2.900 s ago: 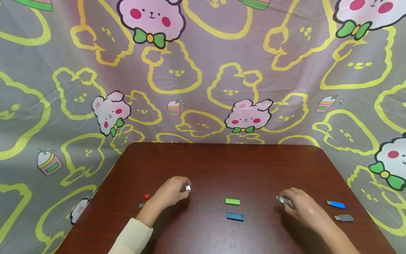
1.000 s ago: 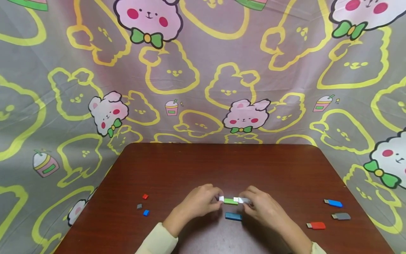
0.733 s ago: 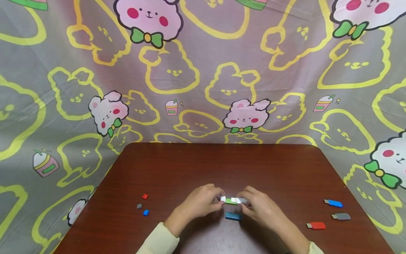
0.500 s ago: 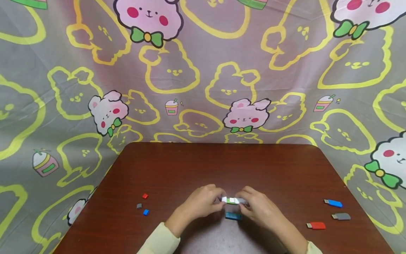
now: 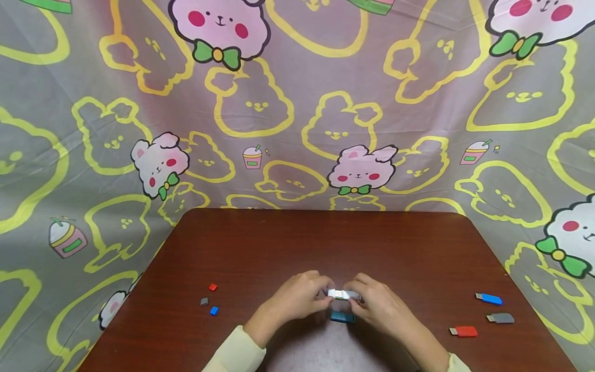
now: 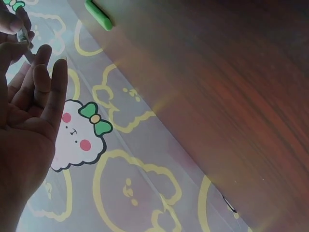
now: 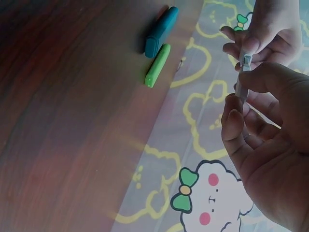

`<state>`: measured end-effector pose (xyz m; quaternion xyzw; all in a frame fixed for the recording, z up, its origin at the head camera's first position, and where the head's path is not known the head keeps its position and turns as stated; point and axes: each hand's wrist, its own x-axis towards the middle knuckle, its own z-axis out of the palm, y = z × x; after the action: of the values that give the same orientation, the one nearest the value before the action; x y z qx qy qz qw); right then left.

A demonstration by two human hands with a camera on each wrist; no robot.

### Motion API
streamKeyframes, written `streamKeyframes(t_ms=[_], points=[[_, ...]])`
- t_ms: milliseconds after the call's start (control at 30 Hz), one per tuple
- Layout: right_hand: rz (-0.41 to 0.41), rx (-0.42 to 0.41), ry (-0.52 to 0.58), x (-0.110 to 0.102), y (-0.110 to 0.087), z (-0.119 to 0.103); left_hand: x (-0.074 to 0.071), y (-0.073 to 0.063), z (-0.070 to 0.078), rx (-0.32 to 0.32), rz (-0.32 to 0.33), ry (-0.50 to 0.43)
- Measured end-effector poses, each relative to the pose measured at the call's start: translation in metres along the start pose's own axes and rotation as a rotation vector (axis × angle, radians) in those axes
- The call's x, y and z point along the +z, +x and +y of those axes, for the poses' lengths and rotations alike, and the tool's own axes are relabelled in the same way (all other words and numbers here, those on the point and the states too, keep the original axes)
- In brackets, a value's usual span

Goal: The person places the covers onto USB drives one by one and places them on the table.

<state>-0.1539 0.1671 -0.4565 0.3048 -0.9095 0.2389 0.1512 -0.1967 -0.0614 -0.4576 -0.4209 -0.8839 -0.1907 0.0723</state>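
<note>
In the head view my left hand (image 5: 299, 295) pinches a small white cap (image 5: 331, 293) between thumb and fingers. Facing it, my right hand (image 5: 380, 300) pinches a whitish USB stick (image 5: 351, 295), its plug pointing left at the cap. Cap and stick are lined up end to end, with the plug right at the cap's mouth; the right wrist view shows the stick (image 7: 242, 89) between both hands above the table. Below them lie a light green stick-shaped piece (image 7: 158, 66), mostly covered in the head view, and a teal one (image 5: 342, 317).
Red (image 5: 213, 287), grey (image 5: 204, 301) and blue (image 5: 214, 311) caps lie at the table's left. Blue (image 5: 489, 298), grey (image 5: 500, 318) and red (image 5: 463, 331) uncapped USB sticks lie at the right. A patterned cloth (image 5: 288, 119) hangs behind the brown table (image 5: 260, 243).
Both hands have come together from opposite sides to mid-table, carrying cap and USB stick. Over the last second the gap between plug and cap has narrowed until they meet in this view.
</note>
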Motion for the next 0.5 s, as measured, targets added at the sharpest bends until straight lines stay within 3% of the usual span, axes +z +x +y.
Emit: streamKeyframes(t_ms=[500], points=[[0.009, -0.005, -0.002, 0.0017, 0.0015, -0.0022, 0.0032, 0.0050, 0.0045, 0.046, 0.005, 0.016]])
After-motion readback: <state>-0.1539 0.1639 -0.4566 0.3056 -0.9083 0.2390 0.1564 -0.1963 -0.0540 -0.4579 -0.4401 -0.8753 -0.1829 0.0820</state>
